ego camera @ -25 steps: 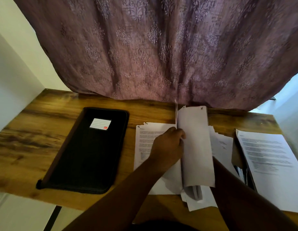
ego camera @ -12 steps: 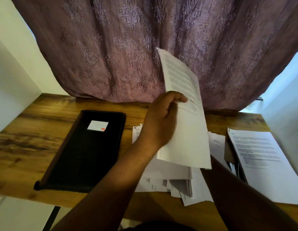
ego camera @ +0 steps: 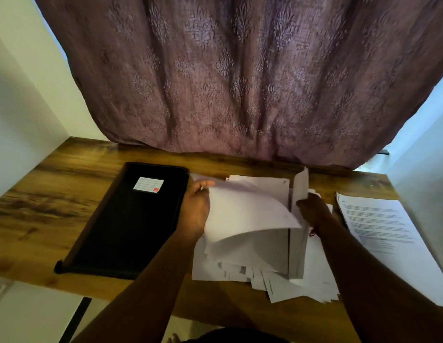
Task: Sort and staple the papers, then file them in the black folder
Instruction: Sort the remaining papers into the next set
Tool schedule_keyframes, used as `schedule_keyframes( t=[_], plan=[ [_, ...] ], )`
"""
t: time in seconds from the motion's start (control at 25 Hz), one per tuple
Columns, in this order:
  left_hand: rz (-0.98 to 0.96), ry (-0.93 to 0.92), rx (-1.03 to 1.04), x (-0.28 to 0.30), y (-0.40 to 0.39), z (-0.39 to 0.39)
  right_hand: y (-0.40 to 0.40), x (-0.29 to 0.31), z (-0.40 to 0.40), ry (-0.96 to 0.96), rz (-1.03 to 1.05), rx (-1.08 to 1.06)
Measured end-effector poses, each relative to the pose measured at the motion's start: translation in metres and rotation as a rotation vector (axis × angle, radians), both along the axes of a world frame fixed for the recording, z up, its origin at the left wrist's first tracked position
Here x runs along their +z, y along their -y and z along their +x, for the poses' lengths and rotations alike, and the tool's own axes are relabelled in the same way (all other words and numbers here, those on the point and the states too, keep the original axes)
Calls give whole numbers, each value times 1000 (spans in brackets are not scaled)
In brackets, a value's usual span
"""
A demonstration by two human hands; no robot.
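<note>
In the head view a wooden table (ego camera: 42,209) fills the lower half of the frame, with a purple patterned curtain (ego camera: 240,78) hanging behind it across the top. At lower centre lies a loose, fanned pile of papers (ego camera: 284,285) with its corners splayed toward the near table edge. The left hand (ego camera: 197,209) at centre holds the left edge of a curved sheet (ego camera: 247,214) lifted above the pile, fingers curled round that edge. The right hand (ego camera: 313,210), centre right, grips a page (ego camera: 301,219) standing almost on edge just beside the curved sheet; its fingertips are hidden by the paper. The black folder (ego camera: 126,224) lies closed and flat at centre left, just beside the left hand, with a small white label (ego camera: 148,184) on its upper part. At the right of the frame a separate printed stack (ego camera: 383,233) rests flat on the table, apart from the pile. Pale walls show at the upper left and far right.
</note>
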State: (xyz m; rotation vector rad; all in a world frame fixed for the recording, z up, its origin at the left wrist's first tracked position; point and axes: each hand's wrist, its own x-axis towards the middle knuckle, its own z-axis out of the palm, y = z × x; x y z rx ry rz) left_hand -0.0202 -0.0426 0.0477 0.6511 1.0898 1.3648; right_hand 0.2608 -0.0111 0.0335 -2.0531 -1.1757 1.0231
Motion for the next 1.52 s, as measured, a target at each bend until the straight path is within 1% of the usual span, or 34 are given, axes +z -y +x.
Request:
schedule_keyframes(
  t=[0.04,0.08,0.16,0.2,0.28,0.36,0.44,0.56,0.6,0.64,0.68,0.8,0.84,0.92,0.96,1.04,1.08,1.12,1.16,1.24,1.28,1.32,1.36,1.4,1.48,1.52],
  plan=[
    [-46,-47,-48,-21,4,-3,0,8,2,116,5,17],
    [-105,-222,-103,-34,12,-3,0,16,5,177,26,36],
    [-193,-668,-212,-62,25,0,-1,29,4,253,23,103],
    [-265,-743,-256,-67,31,3,-1,34,-3,299,13,154],
    [-323,-747,-353,-75,38,6,0,34,-23,408,-18,273],
    [-295,-790,-393,-73,39,8,4,30,-50,510,-28,405],
    [-267,-804,-411,-67,39,15,7,16,-78,560,-25,515],
    [-175,-831,-533,-66,41,19,13,-2,-120,561,-67,638],
    [-152,-831,-572,-65,41,22,15,-7,-130,533,-81,657],
    [-171,-809,-584,-61,42,24,16,-11,-138,496,-94,662],
    [-212,-745,-570,-56,42,26,17,-16,-145,460,-97,646],
    [-351,-456,-419,-48,43,33,17,-25,-150,316,-85,582],
    [-376,-382,-379,-49,43,33,17,-28,-150,238,-87,559],
    [-366,-307,-366,-58,41,29,17,-33,-148,57,-116,511],
    [-339,-328,-381,-60,42,27,17,-35,-145,-33,-153,489],
    [-267,-443,-404,-69,41,25,19,-35,-137,-188,-223,460],
    [-202,-506,-384,-70,41,25,21,-37,-131,-224,-216,462],
    [-133,-559,-351,-71,39,26,23,-39,-122,-201,-159,460],
    [-103,-600,-309,-68,37,27,22,-41,-111,-104,-46,434],
    [-115,-606,-251,-56,32,28,15,-50,-78,133,166,257],
    [-97,-599,-233,-51,27,26,13,-47,-61,163,212,141],
    [-61,-606,-234,-49,23,23,10,-45,-46,99,206,34],
    [-24,-593,-240,-45,20,22,9,-42,-32,-19,166,-30],
    [-3,-592,-250,-40,16,22,8,-39,-21,-174,154,-29],
    [28,-578,-227,-28,10,24,9,-24,-11,-525,152,80],
    [46,-564,-203,-22,8,25,11,-14,-10,-653,186,120]
  ],
)
